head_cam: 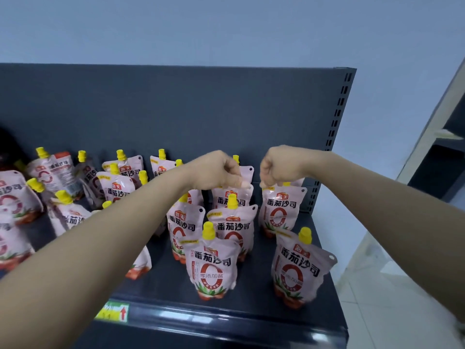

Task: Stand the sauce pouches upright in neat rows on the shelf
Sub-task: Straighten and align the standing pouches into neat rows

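Observation:
Several pink tomato sauce pouches with yellow caps stand on a dark grey shelf (pixel 254 293). Both my arms reach to the back right of it. My left hand (pixel 217 173) pinches the top of an upright pouch (pixel 232 197) in the second row from the back. My right hand (pixel 278 166) pinches the top of the pouch to its right (pixel 281 210), hiding its cap. In front stand further upright pouches, one at the middle front (pixel 214 268) and one at the right front (pixel 298 270). On the left, pouches (pixel 54 173) lean at mixed angles.
The shelf's dark back panel (pixel 176 109) rises behind the pouches, with a slotted upright (pixel 337 114) at its right end. A yellow price tag (pixel 114 312) sits on the front rail. Another shelving unit (pixel 437 147) stands to the right, over a pale floor.

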A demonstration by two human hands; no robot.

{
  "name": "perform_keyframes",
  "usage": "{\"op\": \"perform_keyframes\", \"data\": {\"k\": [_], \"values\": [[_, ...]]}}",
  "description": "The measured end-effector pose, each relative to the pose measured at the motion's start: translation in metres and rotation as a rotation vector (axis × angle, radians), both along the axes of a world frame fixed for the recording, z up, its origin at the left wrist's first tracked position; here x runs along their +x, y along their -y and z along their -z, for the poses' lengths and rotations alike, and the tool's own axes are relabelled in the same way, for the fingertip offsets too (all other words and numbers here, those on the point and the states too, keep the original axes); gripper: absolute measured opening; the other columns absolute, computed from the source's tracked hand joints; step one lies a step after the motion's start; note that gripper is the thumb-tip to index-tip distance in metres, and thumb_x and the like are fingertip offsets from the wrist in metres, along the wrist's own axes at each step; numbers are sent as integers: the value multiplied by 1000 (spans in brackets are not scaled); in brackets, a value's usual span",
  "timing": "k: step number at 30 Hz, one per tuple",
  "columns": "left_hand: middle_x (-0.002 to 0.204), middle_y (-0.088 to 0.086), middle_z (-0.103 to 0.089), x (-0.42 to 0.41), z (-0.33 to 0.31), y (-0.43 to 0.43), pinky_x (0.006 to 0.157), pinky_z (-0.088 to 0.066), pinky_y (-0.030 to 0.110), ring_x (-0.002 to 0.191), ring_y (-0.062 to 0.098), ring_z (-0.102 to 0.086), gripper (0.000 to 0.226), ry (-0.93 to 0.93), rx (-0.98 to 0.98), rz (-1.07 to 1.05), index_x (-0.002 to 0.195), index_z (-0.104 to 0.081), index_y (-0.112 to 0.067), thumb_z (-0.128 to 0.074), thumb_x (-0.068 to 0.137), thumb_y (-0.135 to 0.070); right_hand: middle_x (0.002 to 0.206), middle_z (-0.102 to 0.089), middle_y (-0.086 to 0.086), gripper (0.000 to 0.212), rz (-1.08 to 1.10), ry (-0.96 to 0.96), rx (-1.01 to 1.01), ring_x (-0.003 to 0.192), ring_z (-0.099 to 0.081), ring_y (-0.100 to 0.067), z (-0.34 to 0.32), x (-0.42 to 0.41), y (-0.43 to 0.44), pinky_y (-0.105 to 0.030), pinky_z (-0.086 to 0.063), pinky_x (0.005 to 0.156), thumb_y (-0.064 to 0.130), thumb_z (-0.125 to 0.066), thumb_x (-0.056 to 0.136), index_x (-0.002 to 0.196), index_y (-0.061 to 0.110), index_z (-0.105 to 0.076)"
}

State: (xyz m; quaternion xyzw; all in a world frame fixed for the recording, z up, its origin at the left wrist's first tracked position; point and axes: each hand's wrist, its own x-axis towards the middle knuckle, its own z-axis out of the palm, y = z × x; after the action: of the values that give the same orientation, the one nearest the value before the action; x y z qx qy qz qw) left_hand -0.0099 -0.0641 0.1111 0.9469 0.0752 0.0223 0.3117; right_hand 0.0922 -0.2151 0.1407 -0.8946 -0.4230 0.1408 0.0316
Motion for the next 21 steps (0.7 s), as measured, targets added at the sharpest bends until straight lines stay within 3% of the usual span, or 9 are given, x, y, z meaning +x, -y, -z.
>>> {"op": "perform_keyframes", "data": {"k": [4, 7, 11, 13, 15, 17, 21], "values": [[102, 6, -71, -4, 8, 3, 90, -49, 32, 90, 16, -63, 37, -134, 36, 65, 100, -70, -11, -81, 70, -29, 94, -72, -1, 37, 31, -106, -105, 88, -70, -21, -4, -19, 15, -28, -53, 78, 48, -67, 82, 95, 13, -70], [114, 4, -63, -4, 17, 1, 94, -49, 35, 103, 21, -61, 48, -175, 125, 83, 114, -63, -12, -82, 70, -20, 92, -67, 2, 40, 85, -220, -256, 83, -66, -16, -3, -34, 23, -30, -54, 84, 55, -66, 79, 97, 20, -64], [91, 10, -68, -4, 30, -3, 79, -52, 36, 86, 30, -64, 33, -154, 172, 111, 100, -66, -7, -80, 70, -11, 100, -66, 1, 41, 158, -192, -399, 101, -66, -21, 6, -51, 34, -30, -54, 84, 44, -71, 79, 112, 21, -63], [76, 5, -62, -5, 34, -3, 65, -47, 30, 71, 24, -57, 17, -138, 228, 124, 80, -64, -8, -78, 71, -11, 94, -66, 0, 27, 184, -158, -423, 97, -67, -22, 18, -57, 40, -29, -56, 78, 37, -72, 80, 98, 20, -63], [70, 3, -57, -5, 38, -2, 58, -43, 27, 66, 22, -52, 19, -120, 255, 124, 69, -59, -13, -78, 71, -12, 81, -65, 2, 23, 223, -86, -413, 87, -68, -23, 31, -61, 46, -28, -55, 70, 31, -72, 81, 92, 14, -60], [68, 4, -56, -5, 43, 0, 60, -45, 29, 65, 22, -52, 21, -97, 261, 108, 63, -58, -14, -77, 71, -10, 90, -71, -3, 28, 240, 42, -390, 87, -68, -24, 41, -62, 50, -29, -55, 72, 26, -72, 81, 99, 5, -67], [69, 7, -57, -5, 46, 1, 63, -49, 32, 63, 23, -52, 15, -68, 262, 85, 65, -61, -11, -73, 73, -5, 101, -71, -9, 24, 297, 229, -267, 83, -60, -24, 52, -58, 55, -29, -49, 69, 13, -68, 80, 103, 8, -72]]}}
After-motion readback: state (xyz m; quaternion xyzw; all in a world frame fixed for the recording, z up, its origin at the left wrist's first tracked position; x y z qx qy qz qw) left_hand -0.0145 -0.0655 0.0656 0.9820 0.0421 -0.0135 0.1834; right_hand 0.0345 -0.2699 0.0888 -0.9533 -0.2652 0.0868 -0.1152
